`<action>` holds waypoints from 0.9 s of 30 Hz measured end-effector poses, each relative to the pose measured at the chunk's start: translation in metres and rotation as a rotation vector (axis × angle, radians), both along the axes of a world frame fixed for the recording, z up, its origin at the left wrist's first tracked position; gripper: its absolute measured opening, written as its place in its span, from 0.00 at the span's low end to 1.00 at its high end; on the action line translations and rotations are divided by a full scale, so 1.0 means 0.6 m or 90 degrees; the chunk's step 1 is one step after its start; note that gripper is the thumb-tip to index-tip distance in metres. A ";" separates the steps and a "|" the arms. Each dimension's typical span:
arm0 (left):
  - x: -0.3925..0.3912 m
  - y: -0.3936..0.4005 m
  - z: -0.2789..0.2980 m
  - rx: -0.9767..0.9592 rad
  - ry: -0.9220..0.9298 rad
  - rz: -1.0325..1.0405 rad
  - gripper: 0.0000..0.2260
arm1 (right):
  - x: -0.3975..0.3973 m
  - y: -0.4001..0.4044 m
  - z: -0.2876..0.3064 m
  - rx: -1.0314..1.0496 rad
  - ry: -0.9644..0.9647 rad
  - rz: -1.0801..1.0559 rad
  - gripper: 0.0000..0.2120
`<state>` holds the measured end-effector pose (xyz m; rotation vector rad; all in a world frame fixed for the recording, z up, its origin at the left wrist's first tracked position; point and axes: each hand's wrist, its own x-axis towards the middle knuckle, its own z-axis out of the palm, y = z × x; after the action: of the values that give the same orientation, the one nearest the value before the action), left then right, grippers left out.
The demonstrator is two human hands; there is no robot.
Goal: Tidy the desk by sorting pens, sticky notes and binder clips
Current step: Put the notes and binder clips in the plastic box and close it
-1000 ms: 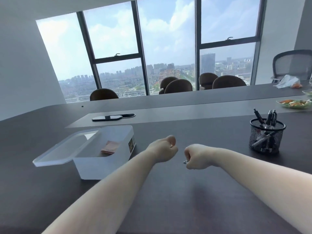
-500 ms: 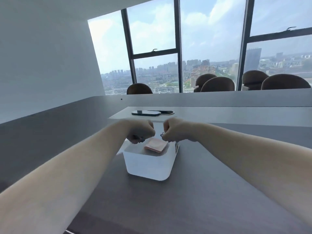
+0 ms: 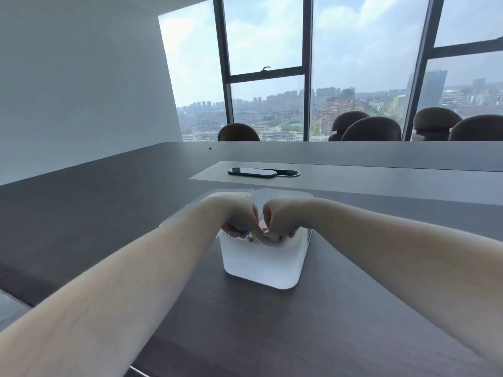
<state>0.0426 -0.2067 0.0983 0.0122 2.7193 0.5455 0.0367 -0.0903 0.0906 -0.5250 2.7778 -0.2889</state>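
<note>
Binder clips, small and metallic (image 3: 264,230), show only as glints under the curled fingers of both hands, low inside the translucent white plastic box (image 3: 261,263) on the dark wood-grain counter (image 3: 340,317). Left hand (image 3: 239,217) and right hand (image 3: 280,219) are each clenched on clips, knuckles nearly touching over the box's opening. Fingers hide the clips' count and colours; the box's lid (image 3: 283,193) behind the hands is mostly hidden
</note>
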 end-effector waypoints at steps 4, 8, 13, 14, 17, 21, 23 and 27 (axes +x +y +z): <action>-0.003 0.001 -0.010 -0.020 0.038 0.010 0.16 | 0.004 0.004 -0.001 -0.005 -0.011 0.005 0.13; -0.007 0.000 -0.010 -0.023 0.052 0.019 0.18 | 0.007 0.008 0.002 -0.044 -0.016 -0.004 0.18; -0.007 -0.003 -0.005 -0.037 0.066 0.026 0.16 | 0.006 0.014 0.004 -0.059 0.055 -0.012 0.15; -0.007 -0.003 -0.003 -0.037 0.070 0.030 0.15 | 0.004 0.015 0.003 -0.063 0.066 -0.011 0.14; -0.009 -0.007 0.006 -0.031 0.114 0.055 0.14 | 0.000 0.021 0.005 -0.091 0.099 -0.020 0.12; -0.033 -0.048 0.010 -0.173 0.273 0.116 0.15 | -0.012 0.038 0.005 -0.111 0.182 -0.056 0.11; -0.045 -0.075 0.004 -0.244 0.271 0.149 0.16 | -0.022 0.050 0.002 -0.109 0.202 -0.084 0.12; -0.064 -0.106 -0.015 -0.276 0.167 0.182 0.19 | -0.024 0.064 0.003 -0.058 0.161 -0.134 0.13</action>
<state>0.0041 -0.2704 0.0891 -0.4513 3.0600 0.0135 0.0221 -0.0516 0.0923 -0.3062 3.0848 -0.4238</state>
